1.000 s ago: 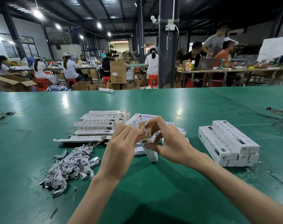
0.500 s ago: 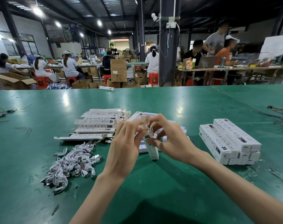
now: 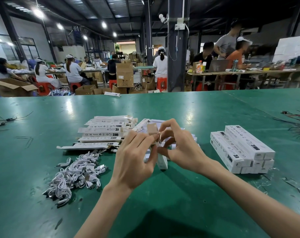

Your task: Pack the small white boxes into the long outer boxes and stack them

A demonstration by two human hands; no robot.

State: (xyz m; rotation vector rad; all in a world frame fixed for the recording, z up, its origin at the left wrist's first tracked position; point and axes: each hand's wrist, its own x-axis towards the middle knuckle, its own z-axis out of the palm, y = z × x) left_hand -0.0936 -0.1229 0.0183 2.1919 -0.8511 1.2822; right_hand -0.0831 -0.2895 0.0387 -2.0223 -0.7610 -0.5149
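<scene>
At the far left of the green table (image 3: 180, 107) lay a few thin dark wires (image 3: 3, 120). Nearer the person, a loose heap of short white cables (image 3: 75, 172) spread over the surface. Just behind the heap sat a pile of flattened cartons (image 3: 103, 133), printed side up and fanned unevenly, with their end flaps open.

The left hand (image 3: 135, 157) had its fingers curled, pinching the side of a long outer box (image 3: 162, 159) near its upper end. This box stood roughly upright at the table's middle between both hands, its brown inner flap (image 3: 152, 128) open at the top. Whether its lower end touched the table could not be told. The right hand (image 3: 181, 148) pinched the same upper end from the other side, thumb and forefinger meeting at the opening. More white boxes (image 3: 143, 125) lay behind the hands, mostly hidden.

To the right, well apart, closed boxes (image 3: 241, 148) were stacked in neat layers. A tangle of red and black wires (image 3: 298, 121) lay at the right edge.
</scene>
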